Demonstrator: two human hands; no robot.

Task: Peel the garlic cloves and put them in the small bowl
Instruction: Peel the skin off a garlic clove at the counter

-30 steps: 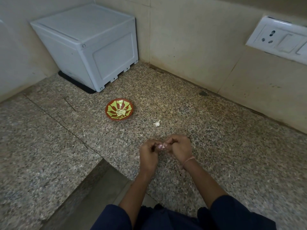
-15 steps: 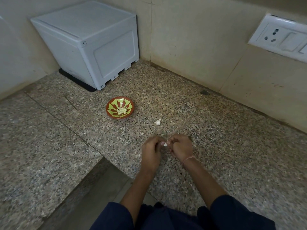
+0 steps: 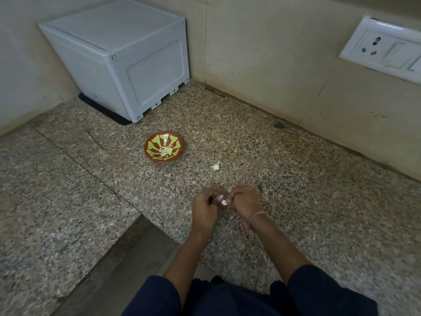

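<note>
Head view: we hold a garlic clove (image 3: 224, 202) low over the granite worktop (image 3: 296, 190).
The small bowl (image 3: 163, 148) sits far left with pale peeled cloves (image 3: 165, 151) inside; nearer, our left hand (image 3: 205, 205) and right hand (image 3: 245, 201), fingers curled, pinch the clove between them.

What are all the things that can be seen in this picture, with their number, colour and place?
small bowl: one, red-brown with yellow-green stripes, on the counter before the box
peeled garlic: number unclear, pale, inside the bowl
garlic piece: one, white, on the counter right of the bowl
garlic clove: one, white, between the fingertips
plastic box: one, white, back-left corner
mat: one, black, under the box
socket plate: one, white, right wall
counter: one, speckled granite
thread bracelet: one, pink, right wrist
left hand: pinches the clove
right hand: pinches the clove
</note>
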